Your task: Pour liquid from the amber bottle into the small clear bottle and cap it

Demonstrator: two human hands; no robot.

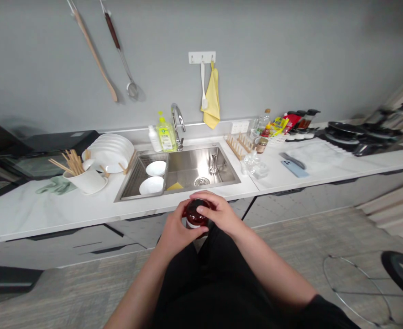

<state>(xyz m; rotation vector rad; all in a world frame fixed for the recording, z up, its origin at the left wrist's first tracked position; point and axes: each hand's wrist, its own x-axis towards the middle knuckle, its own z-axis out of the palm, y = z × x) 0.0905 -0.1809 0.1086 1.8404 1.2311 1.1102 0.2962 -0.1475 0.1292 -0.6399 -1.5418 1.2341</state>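
A dark red glass jar [195, 213] with a pale band near its base is held in front of my body, below the counter edge in view. My left hand [178, 230] wraps around its lower side. My right hand [217, 211] lies over the top, with the fingers curled across the lid area. Both hands hide most of the jar, so its lid and label cannot be made out.
Ahead stands a white counter [85, 214] with a steel sink [201, 169] holding a drying rack and white bowls. Plates and a chopstick holder stand left of it; a phone, glassware and bottles stand right of it. Pans sit at the far right. A stool stands low right.
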